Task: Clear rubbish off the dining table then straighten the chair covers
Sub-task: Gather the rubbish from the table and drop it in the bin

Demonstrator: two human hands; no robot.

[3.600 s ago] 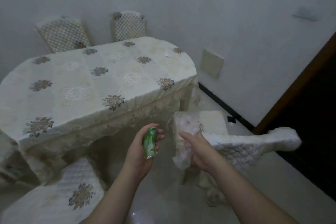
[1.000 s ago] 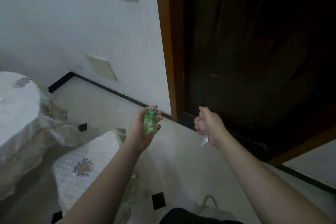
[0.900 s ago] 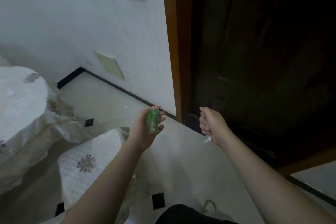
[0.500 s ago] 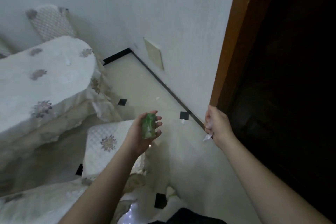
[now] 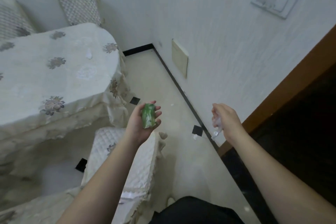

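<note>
My left hand (image 5: 138, 123) is held out at mid-frame, fingers wrapped around a small crushed green can (image 5: 148, 117). My right hand (image 5: 226, 118) is to the right near the door frame, closed on a crumpled white wrapper (image 5: 216, 123) that hangs below the fingers. The dining table (image 5: 54, 71) with its cream flowered cloth fills the left. A small white scrap (image 5: 89, 54) lies on its far part. A chair with a quilted white cover (image 5: 127, 162) stands under my left forearm.
Two more covered chairs (image 5: 80, 5) (image 5: 11, 18) stand behind the table against the wall. A brown door frame (image 5: 283, 89) and a dark doorway are on the right. White bits (image 5: 195, 137) lie on the tiled floor by the skirting. A light switch (image 5: 274, 1) is high on the wall.
The view has swung left from the dark doorway back toward the table. Both hands kept their hold on the can and the wrapper and stayed in front of me.
</note>
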